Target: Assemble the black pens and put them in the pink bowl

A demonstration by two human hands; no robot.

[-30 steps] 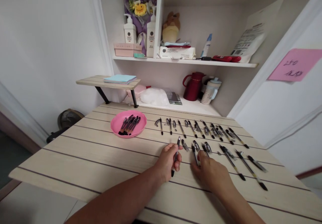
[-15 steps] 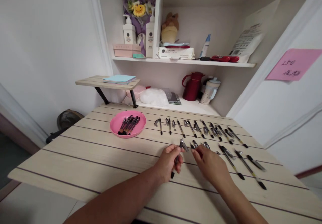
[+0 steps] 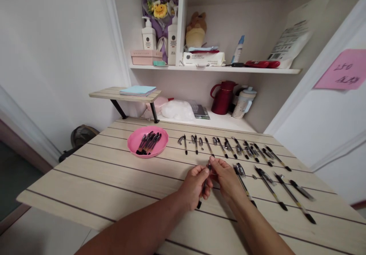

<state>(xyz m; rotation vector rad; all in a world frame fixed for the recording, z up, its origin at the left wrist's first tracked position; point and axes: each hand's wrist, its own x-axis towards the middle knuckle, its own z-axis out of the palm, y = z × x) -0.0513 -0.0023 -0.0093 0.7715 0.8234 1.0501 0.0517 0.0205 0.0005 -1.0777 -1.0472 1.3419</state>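
Note:
My left hand [image 3: 197, 184] is closed around a black-ended pen [image 3: 204, 184], held at a slant with its dark lower end sticking out below the fingers. The fingertips of my right hand [image 3: 224, 176] pinch together at the pen's upper end and touch the left hand. Any small part between them is hidden. Just right of the right hand lies a clear pen with a black end [image 3: 246, 188], a dark clip cap [image 3: 240, 170] beside its top. Farther right are another pen [image 3: 271, 190] and a longer-looking one [image 3: 297, 199], with a loose cap [image 3: 302, 190].
A row of pens [image 3: 221, 148] with loose caps lies across the table's back. A pink bowl [image 3: 131, 148] at left holds several assembled pens. Behind stand a small raised stand [image 3: 104, 92], a red jug [image 3: 222, 98], a tumbler [image 3: 243, 104] and a loaded shelf [image 3: 171, 68].
My right hand has moved left from the small parts on the table to the top of the pen in my left hand. The camera view has shifted slightly.

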